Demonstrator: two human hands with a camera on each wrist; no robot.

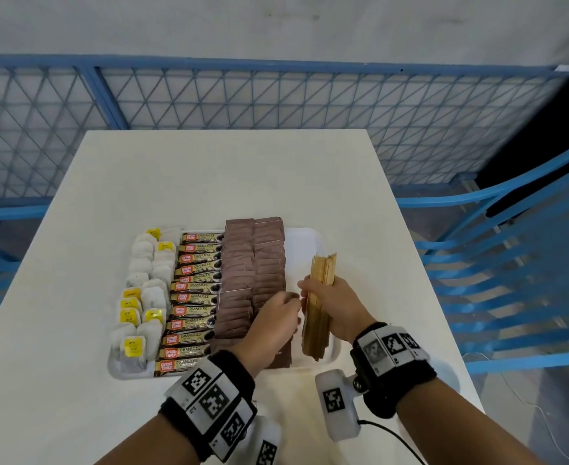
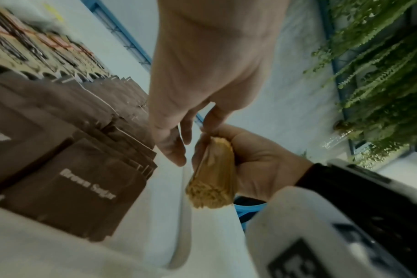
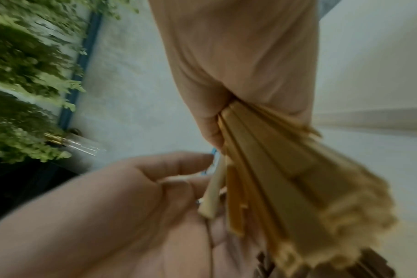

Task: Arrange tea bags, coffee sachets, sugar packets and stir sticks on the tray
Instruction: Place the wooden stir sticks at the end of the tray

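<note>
A white tray (image 1: 304, 243) holds columns of tea bags (image 1: 142, 290), coffee sachets (image 1: 192, 297) and brown sugar packets (image 1: 252, 263). Over the tray's bare right strip, my right hand (image 1: 320, 290) grips a thick bundle of wooden stir sticks (image 1: 323, 266) around its middle. The bundle's near end rests on the tray. My left hand (image 1: 288, 302) is just left of the bundle, its relaxed fingers touching the side of the sticks (image 2: 214, 169). In the right wrist view one pale stick (image 3: 212, 188) juts out of the bundle toward my left hand (image 3: 155, 188).
The tray sits on a white table (image 1: 209, 182). A blue mesh fence (image 1: 276, 102) runs behind it. A blue slatted chair (image 1: 511, 263) stands to the right. A black cable (image 1: 393, 434) trails from my right wrist device.
</note>
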